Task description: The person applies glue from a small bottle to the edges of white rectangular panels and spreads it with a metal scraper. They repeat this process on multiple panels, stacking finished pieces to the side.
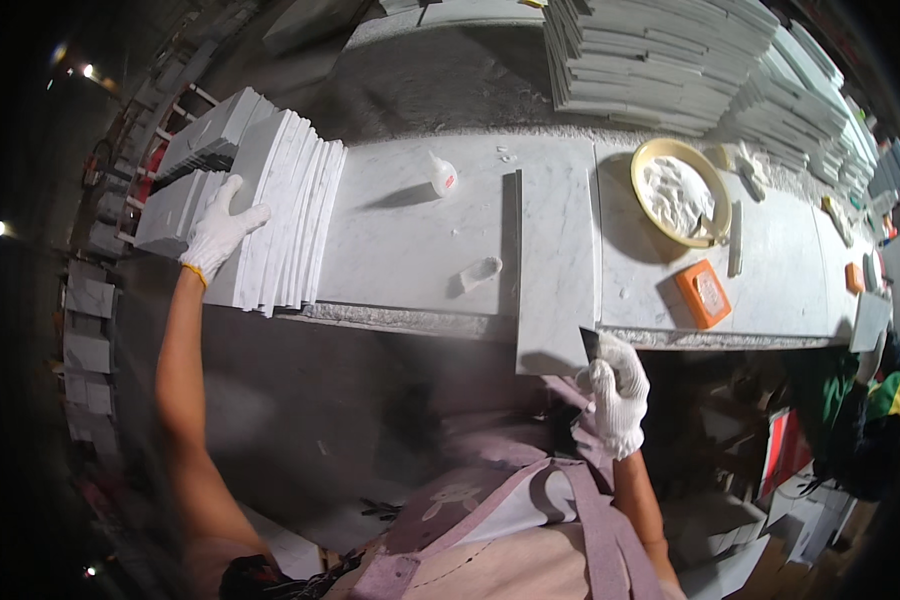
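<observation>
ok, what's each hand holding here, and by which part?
Right hand grips a dark scraper-like tool by its lower end, blade at the near edge of the marble slab. Left hand lies on top of the stack of marble tiles; no clear grip.

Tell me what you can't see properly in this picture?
Head view only:
- Right hand: grips a dark flat tool; the glove hides most of it.
- Marble slab: its near end hangs past the bench edge, underside hidden.
- Tile stack under the left hand: count unclear, edges blur.
- Yellow bowl: white contents unclear.
</observation>
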{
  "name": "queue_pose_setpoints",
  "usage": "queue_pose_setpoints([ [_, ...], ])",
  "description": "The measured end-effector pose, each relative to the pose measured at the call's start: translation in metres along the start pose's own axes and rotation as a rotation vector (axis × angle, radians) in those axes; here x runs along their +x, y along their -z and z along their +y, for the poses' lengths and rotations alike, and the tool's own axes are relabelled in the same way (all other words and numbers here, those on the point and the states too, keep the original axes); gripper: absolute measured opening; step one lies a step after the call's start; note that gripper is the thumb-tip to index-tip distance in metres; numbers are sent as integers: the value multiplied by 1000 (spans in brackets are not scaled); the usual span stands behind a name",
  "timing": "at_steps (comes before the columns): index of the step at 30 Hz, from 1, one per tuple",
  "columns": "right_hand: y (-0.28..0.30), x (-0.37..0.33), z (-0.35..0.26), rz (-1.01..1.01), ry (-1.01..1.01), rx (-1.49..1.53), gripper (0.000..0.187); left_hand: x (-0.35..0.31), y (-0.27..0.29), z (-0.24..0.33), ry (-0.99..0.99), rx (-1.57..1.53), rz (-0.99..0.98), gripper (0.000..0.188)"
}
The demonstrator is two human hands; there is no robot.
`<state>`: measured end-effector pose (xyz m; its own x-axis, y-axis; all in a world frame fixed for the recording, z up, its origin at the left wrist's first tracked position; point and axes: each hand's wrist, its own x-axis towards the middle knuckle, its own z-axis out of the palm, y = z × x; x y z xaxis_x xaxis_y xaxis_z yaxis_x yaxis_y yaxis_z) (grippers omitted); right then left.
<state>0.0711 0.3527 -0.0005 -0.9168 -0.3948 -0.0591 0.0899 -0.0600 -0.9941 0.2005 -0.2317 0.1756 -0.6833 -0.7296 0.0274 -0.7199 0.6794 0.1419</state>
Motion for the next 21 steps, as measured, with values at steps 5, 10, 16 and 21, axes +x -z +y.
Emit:
queue_pose_setpoints([
  [5,17,-2,7,13,42,-28,28,-34,-13,75,-289,236,285,68],
  [10,44,-6,18,77,-70,37,31,-127,-112,224,-1038,-356,99,54],
  [16,56,-10,37,366,61,-141,38,-109,-218,335,-1324,39,-19,72],
  [21,57,-23,40,440,-61,-88,36,7,-268,383,-1016,82,20,76],
])
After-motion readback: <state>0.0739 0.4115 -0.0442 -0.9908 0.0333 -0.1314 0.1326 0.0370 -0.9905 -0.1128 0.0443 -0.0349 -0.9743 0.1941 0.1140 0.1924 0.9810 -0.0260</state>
